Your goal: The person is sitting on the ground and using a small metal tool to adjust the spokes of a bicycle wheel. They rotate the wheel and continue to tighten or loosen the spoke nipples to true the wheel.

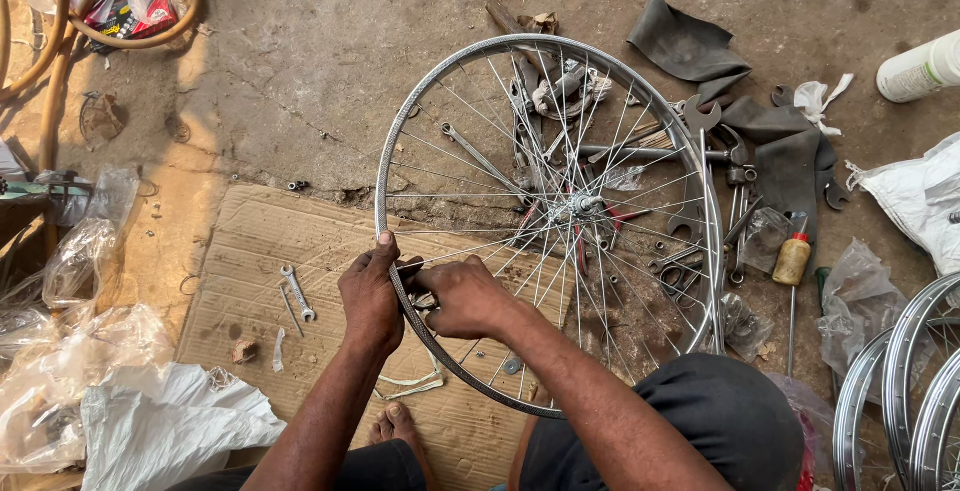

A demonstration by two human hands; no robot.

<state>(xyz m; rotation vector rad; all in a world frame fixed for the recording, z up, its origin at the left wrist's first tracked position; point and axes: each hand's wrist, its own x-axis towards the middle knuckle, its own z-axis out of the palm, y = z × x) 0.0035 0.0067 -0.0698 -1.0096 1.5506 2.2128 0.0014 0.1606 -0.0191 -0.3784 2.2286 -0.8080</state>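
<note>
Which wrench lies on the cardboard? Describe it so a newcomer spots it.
Start at the flattened brown cardboard sheet left of the silver spoked wheel rim. The small silver open-ended wrench lies there, just left of the left hand. Unlike the tools beyond the rim, it lies apart from them.

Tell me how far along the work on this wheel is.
Done: the wheel rim is laced with spokes running to the hub. In hand: the left hand grips the rim's near-left edge while the right hand works at a spoke end there. Left: I cannot tell how many spokes remain; a wrench lies on the cardboard and more tools lie beyond the wheel.
</note>
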